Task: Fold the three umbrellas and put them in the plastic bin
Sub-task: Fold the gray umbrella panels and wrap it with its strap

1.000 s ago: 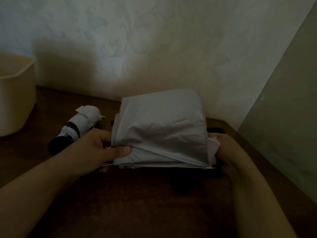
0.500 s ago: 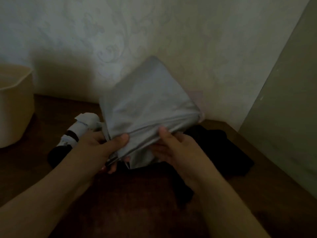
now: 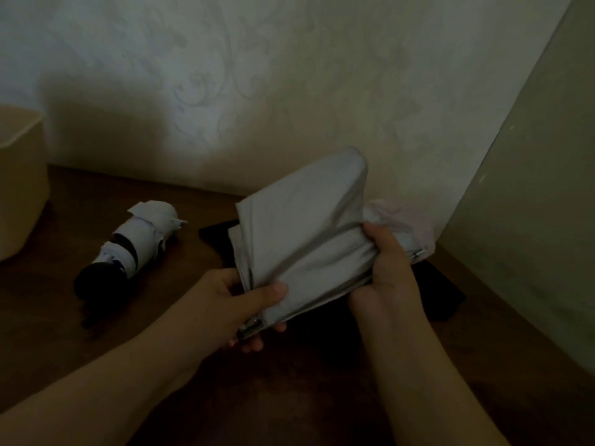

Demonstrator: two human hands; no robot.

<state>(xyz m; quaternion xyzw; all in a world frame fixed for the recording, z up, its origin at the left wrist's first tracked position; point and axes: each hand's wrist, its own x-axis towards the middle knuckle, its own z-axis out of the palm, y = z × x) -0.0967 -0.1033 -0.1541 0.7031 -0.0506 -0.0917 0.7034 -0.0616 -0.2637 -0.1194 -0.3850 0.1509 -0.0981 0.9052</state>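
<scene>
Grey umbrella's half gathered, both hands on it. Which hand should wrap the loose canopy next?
Probably the right hand: it already pinches the loose folds of the grey umbrella near the rib tips, while the left hand clamps the lower end as an anchor.

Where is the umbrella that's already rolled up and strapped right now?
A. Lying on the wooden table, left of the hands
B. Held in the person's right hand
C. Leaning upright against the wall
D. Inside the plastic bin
A: the rolled umbrella lies on its side on the table, outside the bin, while the left hand and right hand hold the grey umbrella.
</scene>
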